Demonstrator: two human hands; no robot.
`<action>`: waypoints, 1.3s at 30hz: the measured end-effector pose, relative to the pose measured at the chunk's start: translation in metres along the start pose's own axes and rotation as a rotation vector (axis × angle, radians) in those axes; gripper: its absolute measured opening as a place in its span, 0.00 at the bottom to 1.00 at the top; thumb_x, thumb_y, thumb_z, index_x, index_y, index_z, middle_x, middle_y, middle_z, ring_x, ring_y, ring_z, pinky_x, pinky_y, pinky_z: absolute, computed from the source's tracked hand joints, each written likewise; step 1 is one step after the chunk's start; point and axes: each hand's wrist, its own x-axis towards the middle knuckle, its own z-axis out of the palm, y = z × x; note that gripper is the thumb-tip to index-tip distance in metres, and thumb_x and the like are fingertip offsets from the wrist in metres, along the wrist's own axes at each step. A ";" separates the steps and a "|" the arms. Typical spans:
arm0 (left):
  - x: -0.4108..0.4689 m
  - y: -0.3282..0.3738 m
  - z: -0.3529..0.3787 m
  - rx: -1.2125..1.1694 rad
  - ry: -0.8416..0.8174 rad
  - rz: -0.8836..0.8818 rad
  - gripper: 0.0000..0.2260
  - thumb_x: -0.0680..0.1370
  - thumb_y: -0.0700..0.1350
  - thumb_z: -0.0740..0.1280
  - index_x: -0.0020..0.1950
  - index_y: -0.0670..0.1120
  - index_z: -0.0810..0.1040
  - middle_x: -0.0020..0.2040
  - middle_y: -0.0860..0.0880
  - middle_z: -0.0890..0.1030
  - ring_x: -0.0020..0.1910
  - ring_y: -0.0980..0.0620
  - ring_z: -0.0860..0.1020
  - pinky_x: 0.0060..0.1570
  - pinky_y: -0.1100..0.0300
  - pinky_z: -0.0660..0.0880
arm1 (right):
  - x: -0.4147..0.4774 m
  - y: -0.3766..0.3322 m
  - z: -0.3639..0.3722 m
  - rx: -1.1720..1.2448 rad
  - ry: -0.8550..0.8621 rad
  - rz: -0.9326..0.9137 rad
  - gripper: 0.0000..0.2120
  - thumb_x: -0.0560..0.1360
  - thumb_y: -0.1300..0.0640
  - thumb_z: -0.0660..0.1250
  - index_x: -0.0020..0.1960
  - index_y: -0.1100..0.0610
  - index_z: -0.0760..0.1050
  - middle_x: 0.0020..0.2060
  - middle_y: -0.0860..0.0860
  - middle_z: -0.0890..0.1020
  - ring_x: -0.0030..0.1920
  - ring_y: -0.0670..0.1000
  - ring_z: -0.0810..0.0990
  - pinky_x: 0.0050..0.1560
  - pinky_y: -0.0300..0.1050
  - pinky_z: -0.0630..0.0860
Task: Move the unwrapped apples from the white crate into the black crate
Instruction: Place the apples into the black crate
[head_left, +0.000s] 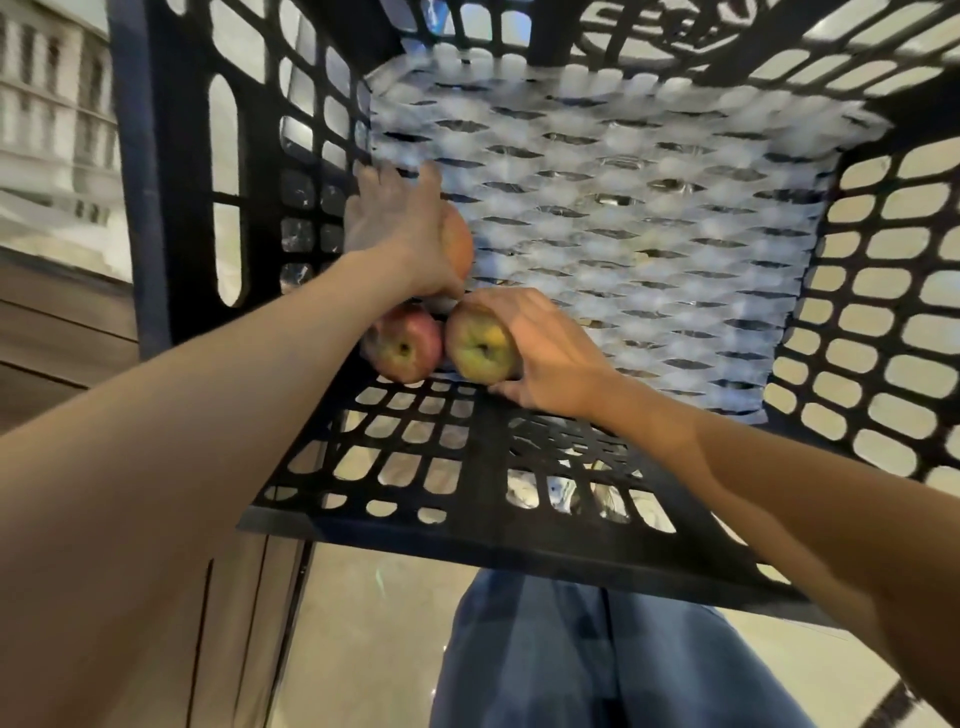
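I look down into the black crate (478, 540), whose floor is lined with white foam netting (649, 208). My left hand (400, 228) reaches into its near left corner and grips a red-orange apple (458, 241). My right hand (545, 353) holds a yellow-green apple (480, 344) low against the near wall. Between the two hands a red apple (402, 345) rests on the crate floor, touching the yellow-green one. The white crate is not in view.
The crate's slotted black walls rise on all sides around my hands. A pale tiled floor (363, 623) and my blue trouser legs (571, 660) show below the near rim. Brown wooden furniture (57, 322) stands at the left.
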 end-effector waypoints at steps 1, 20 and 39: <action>-0.002 -0.001 0.002 -0.074 0.018 -0.001 0.52 0.57 0.59 0.79 0.73 0.48 0.56 0.68 0.36 0.65 0.70 0.37 0.61 0.66 0.45 0.64 | 0.000 0.000 -0.001 0.016 -0.009 0.011 0.46 0.61 0.56 0.78 0.73 0.54 0.59 0.68 0.53 0.69 0.66 0.55 0.66 0.61 0.48 0.70; -0.031 -0.016 0.037 -0.667 0.190 -0.166 0.45 0.63 0.46 0.79 0.74 0.52 0.58 0.73 0.49 0.63 0.72 0.47 0.61 0.70 0.51 0.61 | -0.006 0.002 0.001 0.201 -0.033 0.268 0.45 0.61 0.51 0.79 0.72 0.48 0.60 0.66 0.52 0.71 0.65 0.53 0.69 0.64 0.45 0.66; -0.108 -0.025 -0.003 -0.598 0.159 -0.105 0.29 0.73 0.47 0.69 0.71 0.44 0.65 0.70 0.44 0.68 0.68 0.46 0.67 0.67 0.54 0.63 | -0.044 -0.051 -0.042 0.099 -0.206 0.338 0.43 0.72 0.41 0.66 0.77 0.52 0.46 0.76 0.52 0.56 0.75 0.55 0.57 0.72 0.51 0.60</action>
